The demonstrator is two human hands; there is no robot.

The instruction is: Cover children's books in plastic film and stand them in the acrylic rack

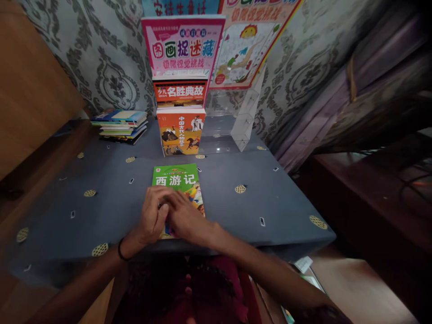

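- So we've got our left hand and right hand pressed together, fingers overlapping — can't tell if anything's pinched in there.
- The green book lies flat on the tablecloth right below both hands, its title peeking out on the far side.
- Farther back, an orange book stands in our clear rack.
- Far left — a stack of books.

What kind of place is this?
Probably a room in somebody's home, maybe a little reading corner: there's flowery patterned wallpaper, a purplish curtain, and a clear rack holding colourful books.
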